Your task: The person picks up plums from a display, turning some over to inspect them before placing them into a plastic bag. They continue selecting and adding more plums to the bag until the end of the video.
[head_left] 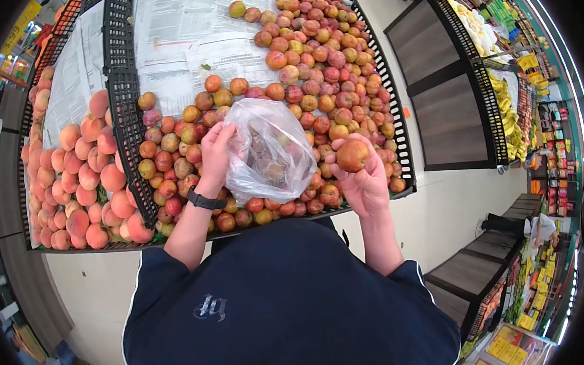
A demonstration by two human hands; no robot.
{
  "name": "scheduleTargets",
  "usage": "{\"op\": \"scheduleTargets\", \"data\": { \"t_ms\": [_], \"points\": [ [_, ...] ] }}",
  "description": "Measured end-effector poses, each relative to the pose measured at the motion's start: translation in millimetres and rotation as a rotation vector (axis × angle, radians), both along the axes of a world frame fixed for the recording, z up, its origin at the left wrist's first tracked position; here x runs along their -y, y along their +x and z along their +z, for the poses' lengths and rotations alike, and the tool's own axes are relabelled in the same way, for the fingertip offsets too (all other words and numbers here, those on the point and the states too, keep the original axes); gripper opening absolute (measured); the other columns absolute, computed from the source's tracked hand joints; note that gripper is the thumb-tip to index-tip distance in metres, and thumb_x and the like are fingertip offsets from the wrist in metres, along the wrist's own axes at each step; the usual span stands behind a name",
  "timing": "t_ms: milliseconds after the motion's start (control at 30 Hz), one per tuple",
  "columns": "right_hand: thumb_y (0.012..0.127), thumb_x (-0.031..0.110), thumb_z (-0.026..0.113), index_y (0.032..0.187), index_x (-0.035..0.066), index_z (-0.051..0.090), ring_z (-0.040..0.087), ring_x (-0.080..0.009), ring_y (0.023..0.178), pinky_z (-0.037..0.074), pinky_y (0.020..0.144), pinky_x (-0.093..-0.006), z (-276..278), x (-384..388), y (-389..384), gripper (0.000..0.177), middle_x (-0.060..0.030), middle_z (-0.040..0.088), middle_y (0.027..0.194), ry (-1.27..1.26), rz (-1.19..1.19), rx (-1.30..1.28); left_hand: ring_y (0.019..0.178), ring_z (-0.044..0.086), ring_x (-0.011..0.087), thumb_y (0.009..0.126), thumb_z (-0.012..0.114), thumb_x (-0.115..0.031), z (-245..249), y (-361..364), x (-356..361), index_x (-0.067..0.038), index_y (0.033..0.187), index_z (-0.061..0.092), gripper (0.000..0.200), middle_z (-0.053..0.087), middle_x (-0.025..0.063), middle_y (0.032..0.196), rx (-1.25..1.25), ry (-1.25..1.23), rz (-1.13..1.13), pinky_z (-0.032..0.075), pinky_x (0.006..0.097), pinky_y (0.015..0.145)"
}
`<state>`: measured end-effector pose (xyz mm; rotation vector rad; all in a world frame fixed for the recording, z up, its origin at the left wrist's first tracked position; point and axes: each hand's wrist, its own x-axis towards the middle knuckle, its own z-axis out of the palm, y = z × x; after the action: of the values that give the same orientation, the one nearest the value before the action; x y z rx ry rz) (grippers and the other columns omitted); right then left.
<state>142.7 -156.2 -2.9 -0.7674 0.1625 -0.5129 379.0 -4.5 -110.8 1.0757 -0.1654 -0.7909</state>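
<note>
My left hand (217, 152), with a dark band on its wrist, pinches the edge of a clear plastic bag (274, 151). The bag hangs open over the heap of plums (335, 71), and its folds blur whatever lies inside or under it. To the right of the bag, my right hand (366, 187) holds up a single reddish-brown plum (352, 155) in its fingers, palm turned toward me. More red and yellowish plums lie around and below both hands.
A black slatted divider (124, 105) separates the plums from peaches (84, 183) on the left. Newspaper (180, 35) lines the bin's far part. Across the aisle at right stands a display with bananas (503, 115). A person (542, 228) is farther off at right.
</note>
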Motion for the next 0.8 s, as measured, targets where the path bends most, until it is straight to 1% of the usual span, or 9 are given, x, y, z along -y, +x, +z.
{"op": "scheduleTargets", "data": {
  "t_ms": [167, 233, 300, 367, 400, 500, 600, 733, 800],
  "points": [
    [0.084, 0.008, 0.078, 0.136, 0.003, 0.046, 0.065, -0.0313, 0.110, 0.055, 0.096, -0.0446, -12, -25, 34, 0.062, -0.0163, 0.060, 0.125, 0.023, 0.155, 0.014, 0.061, 0.058, 0.0059, 0.098, 0.061, -0.018, -2, -3, 0, -0.006, 0.094, 0.065, 0.012, 0.063, -0.0029, 0.078, 0.022, -0.017, -0.023, 0.046, 0.0219, 0.052],
    [0.086, 0.008, 0.075, 0.134, 0.002, 0.051, 0.064, -0.0221, 0.111, 0.052, 0.094, -0.0398, -25, -31, 56, 0.054, -0.0106, 0.062, 0.119, -0.383, 0.248, -0.239, 0.060, 0.057, 0.0050, 0.097, 0.062, -0.015, 4, -2, 2, -0.006, 0.092, 0.066, 0.011, 0.063, -0.0036, 0.078, 0.006, 0.001, -0.019, 0.044, 0.0214, 0.052],
    [0.086, 0.009, 0.072, 0.132, 0.003, 0.054, 0.063, -0.0233, 0.113, 0.050, 0.095, -0.0366, -31, -37, 82, 0.050, -0.0123, 0.064, 0.119, -0.700, 0.281, -0.547, 0.060, 0.055, 0.0040, 0.096, 0.063, -0.013, 4, 1, 2, -0.006, 0.089, 0.065, 0.011, 0.062, -0.0037, 0.075, -0.043, -0.056, -0.071, 0.042, 0.0203, 0.052],
    [0.085, 0.009, 0.070, 0.132, 0.004, 0.055, 0.061, -0.0290, 0.115, 0.048, 0.097, -0.0366, -49, -24, 97, 0.049, -0.0165, 0.065, 0.120, -1.339, 0.092, -0.561, 0.059, 0.054, 0.0032, 0.096, 0.063, -0.012, 5, 10, -6, -0.006, 0.086, 0.064, 0.011, 0.061, -0.0036, 0.072, -0.065, -0.126, -0.124, 0.041, 0.0192, 0.052],
    [0.083, 0.011, 0.068, 0.130, 0.003, 0.056, 0.060, -0.0353, 0.115, 0.047, 0.098, -0.0394, -35, -23, 95, 0.049, -0.0206, 0.063, 0.122, -1.225, 0.212, -0.735, 0.058, 0.054, 0.0030, 0.095, 0.063, -0.011, 6, 17, -12, -0.006, 0.084, 0.064, 0.012, 0.060, -0.0034, 0.071, -0.064, -0.166, -0.150, 0.040, 0.0187, 0.052],
    [0.084, 0.010, 0.068, 0.130, 0.002, 0.057, 0.063, -0.0297, 0.108, 0.049, 0.094, -0.0376, -11, -2, 85, 0.048, -0.0170, 0.065, 0.117, -1.445, 0.424, -0.893, 0.053, 0.051, 0.0027, 0.094, 0.063, -0.008, 14, 21, -17, -0.005, 0.082, 0.062, 0.012, 0.059, -0.0021, 0.067, -0.082, -0.245, -0.103, 0.037, 0.0174, 0.049],
    [0.083, 0.012, 0.066, 0.126, 0.001, 0.059, 0.061, -0.0376, 0.111, 0.047, 0.094, -0.0435, -5, 15, 74, 0.044, -0.0214, 0.065, 0.115, -1.734, 0.221, -0.675, 0.053, 0.051, 0.0026, 0.093, 0.063, -0.006, 22, 20, -21, -0.004, 0.084, 0.061, 0.010, 0.059, -0.0021, 0.067, -0.086, -0.284, -0.173, 0.038, 0.0184, 0.049],
    [0.084, 0.016, 0.063, 0.117, 0.000, 0.062, 0.058, -0.0416, 0.111, 0.047, 0.093, -0.0468, 32, 12, 75, 0.037, -0.0237, 0.065, 0.113, -1.700, 0.197, -0.983, 0.052, 0.050, 0.0037, 0.093, 0.063, -0.007, 24, 4, -12, -0.006, 0.082, 0.059, 0.012, 0.058, -0.0018, 0.067, -0.082, -0.228, -0.154, 0.038, 0.0192, 0.048],
    [0.084, 0.016, 0.063, 0.117, 0.000, 0.061, 0.059, -0.0413, 0.110, 0.047, 0.092, -0.0465, 28, 9, 80, 0.036, -0.0237, 0.065, 0.113, -1.629, 0.278, -0.961, 0.052, 0.049, 0.0036, 0.093, 0.062, -0.007, 26, 7, -13, -0.006, 0.080, 0.058, 0.013, 0.057, -0.0014, 0.066, -0.086, -0.232, -0.161, 0.037, 0.0193, 0.049]
  ]
}}
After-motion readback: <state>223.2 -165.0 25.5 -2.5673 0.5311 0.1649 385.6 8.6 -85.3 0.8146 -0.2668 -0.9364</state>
